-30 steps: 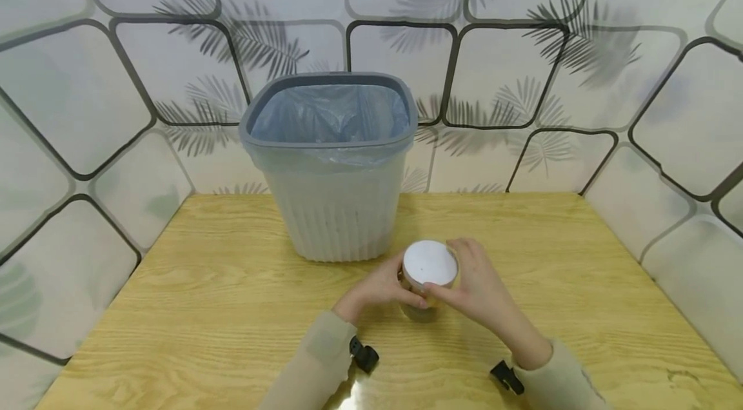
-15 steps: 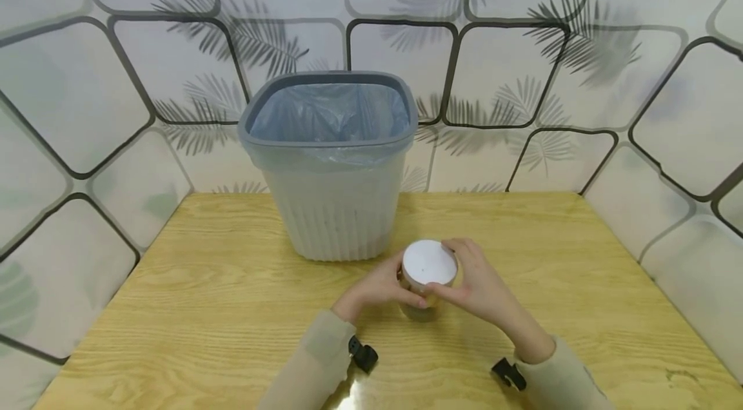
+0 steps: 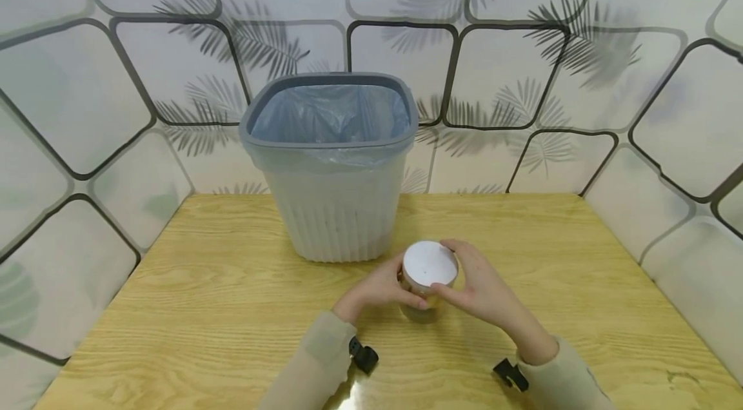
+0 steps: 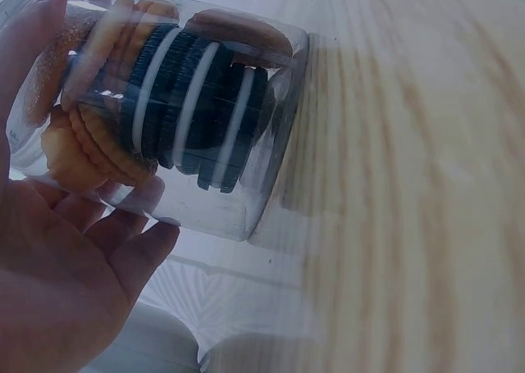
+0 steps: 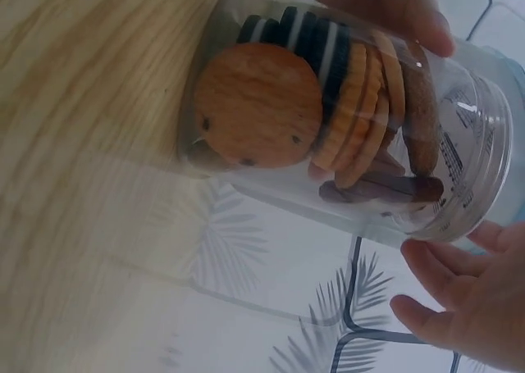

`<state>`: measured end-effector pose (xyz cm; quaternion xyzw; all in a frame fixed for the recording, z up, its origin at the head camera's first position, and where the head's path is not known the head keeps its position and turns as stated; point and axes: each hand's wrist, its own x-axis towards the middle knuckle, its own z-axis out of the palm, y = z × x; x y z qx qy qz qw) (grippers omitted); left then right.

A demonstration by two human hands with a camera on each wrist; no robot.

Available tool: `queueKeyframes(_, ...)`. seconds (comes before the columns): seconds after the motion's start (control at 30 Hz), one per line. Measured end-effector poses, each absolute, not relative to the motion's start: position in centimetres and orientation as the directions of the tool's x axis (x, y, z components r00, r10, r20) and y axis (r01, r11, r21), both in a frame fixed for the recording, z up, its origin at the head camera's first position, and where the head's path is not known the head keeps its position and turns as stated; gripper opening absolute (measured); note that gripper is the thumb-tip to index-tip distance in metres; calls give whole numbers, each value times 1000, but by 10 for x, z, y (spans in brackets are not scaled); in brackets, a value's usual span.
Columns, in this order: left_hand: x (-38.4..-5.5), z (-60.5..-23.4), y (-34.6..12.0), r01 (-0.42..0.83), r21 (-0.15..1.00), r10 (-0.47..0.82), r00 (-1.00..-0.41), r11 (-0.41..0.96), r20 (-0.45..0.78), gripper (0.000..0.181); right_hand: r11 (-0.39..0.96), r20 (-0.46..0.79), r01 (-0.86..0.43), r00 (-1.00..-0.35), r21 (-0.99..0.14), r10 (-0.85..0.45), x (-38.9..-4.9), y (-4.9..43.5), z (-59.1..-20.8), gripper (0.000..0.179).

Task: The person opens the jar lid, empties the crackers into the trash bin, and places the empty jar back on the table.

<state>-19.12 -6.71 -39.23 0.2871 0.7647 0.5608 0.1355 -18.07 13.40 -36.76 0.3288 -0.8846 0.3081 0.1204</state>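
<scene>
A clear jar [image 3: 434, 301] stands upright on the table, topped by a round white lid [image 3: 429, 263]. My left hand [image 3: 380, 284] grips the jar's body from the left. My right hand [image 3: 482, 291] holds the lid's rim, thumb at the near side and fingers at the far right. Through the wall, the left wrist view shows dark sandwich cookies [image 4: 193, 102] with pale filling beside golden biscuits [image 4: 98, 147]. A round cookie [image 5: 258, 106] with dark spots leans against the wall in the right wrist view.
A bin [image 3: 336, 204] with a grey rim and a bluish plastic liner [image 3: 333, 113] stands behind the jar, slightly left. Patterned panels [image 3: 499, 75] enclose the back and sides of the wooden table [image 3: 209, 307].
My right hand has turned slightly counterclockwise at the lid, and a small speck on the lid has shifted a little toward me. The left hand and jar body stay in place.
</scene>
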Motion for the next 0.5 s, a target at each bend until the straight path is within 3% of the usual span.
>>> queueKeyframes(0.27,-206,-419,-66,298,933,583,-802,204,128,84,645,454,-630,-771,-433,-447,-179,125,-375,79)
queueKeyframes(0.5,-208,-421,-66,298,933,584,-801,201,130,84,661,494,-641,-752,-390,-437,-180,124,-380,75)
